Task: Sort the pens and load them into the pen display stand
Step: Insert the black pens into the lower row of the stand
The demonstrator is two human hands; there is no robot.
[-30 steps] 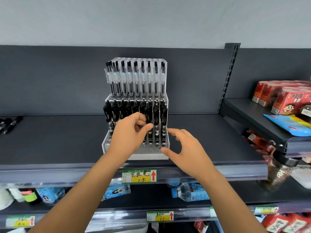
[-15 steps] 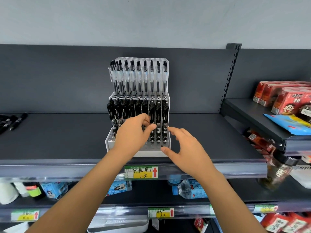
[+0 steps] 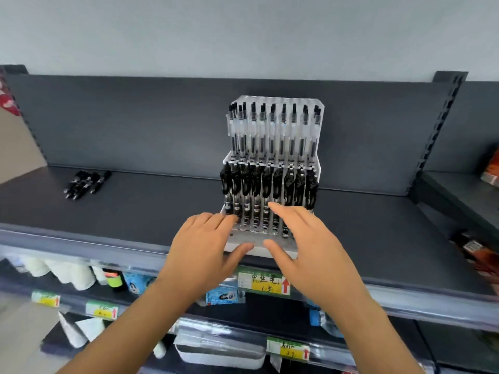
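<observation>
Looking from the head camera: my left hand (image 3: 205, 247) and right hand (image 3: 310, 249), both flat-fingered and holding nothing, sit at the front base of the clear acrylic tiered pen stand (image 3: 272, 100) on the dark grey shelf (image 3: 162, 211). A shove could topple its racked pens (image 3: 267, 184); loose black pens (image 3: 86, 183) lie well apart, left.

Stand (image 3: 275, 100) is a clear stepped acrylic one with a white base, sitting upright right past both hands, left hand (image 3: 205, 247) and right hand (image 3: 307, 247). The top row has clear pens (image 3: 272, 130) with black tips, standing up. Black pens (image 3: 267, 184) fill the row just beyond the fingertips. Some loose black pens (image 3: 85, 183) lie flat, way off left of the left hand.
</observation>
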